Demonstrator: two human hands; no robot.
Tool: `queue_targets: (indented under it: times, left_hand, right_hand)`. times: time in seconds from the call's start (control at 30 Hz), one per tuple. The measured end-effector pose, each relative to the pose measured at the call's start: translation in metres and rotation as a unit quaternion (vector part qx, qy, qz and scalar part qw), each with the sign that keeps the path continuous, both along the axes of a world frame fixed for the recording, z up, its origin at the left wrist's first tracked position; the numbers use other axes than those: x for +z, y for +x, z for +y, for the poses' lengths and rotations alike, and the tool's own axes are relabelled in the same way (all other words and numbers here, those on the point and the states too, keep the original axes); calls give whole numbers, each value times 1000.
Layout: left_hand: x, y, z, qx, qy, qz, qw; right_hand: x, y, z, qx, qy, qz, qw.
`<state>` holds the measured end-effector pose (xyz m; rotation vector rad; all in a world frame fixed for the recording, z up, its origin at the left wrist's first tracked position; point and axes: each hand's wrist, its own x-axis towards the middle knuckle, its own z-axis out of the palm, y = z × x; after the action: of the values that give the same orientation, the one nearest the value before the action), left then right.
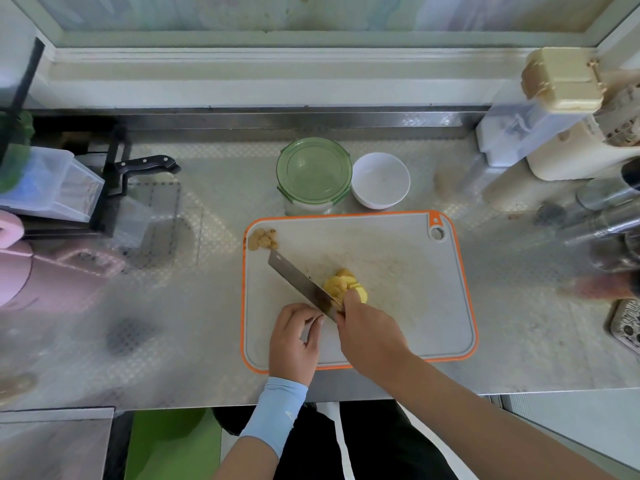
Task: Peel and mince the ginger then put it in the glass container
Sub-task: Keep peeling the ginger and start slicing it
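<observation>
Right hand (370, 330) is gripping the cleaver (298, 282); ginger (337, 285) is lying at the blade's 3 o'clock. Left hand (294, 341) is curling at the blade's 6 o'clock, hold indeterminate.

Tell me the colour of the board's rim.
Orange; the board itself is grey. Head view shows it best.

The right hand (372, 336) grips a cleaver (298, 283) beside sliced ginger (337, 284) on the cutting board (398, 244); brownish scraps (263, 239) lie at ten o'clock.
</observation>
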<state>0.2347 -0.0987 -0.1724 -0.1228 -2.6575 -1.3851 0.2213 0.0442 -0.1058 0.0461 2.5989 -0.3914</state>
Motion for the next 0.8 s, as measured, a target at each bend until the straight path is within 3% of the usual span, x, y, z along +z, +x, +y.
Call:
queue_targets:
  times: [0.23,0.43,0.63,0.8]
  left_hand:
    - [9,-18,-9,-47,-20,-93,994]
    - [22,-60,-28,-97,-62,-218,969]
    - [36,-80,-51,-79,-89,-239,964]
    - [61,-86,-62,1,-80,-245,966]
  right_hand:
    - [14,-18,14,-105,-131,12,986]
    - [31,-26,28,-91,-116,38,988]
    - [44,-19,33,-61,-87,106,989]
    - [52,-12,47,-15,-58,145,988]
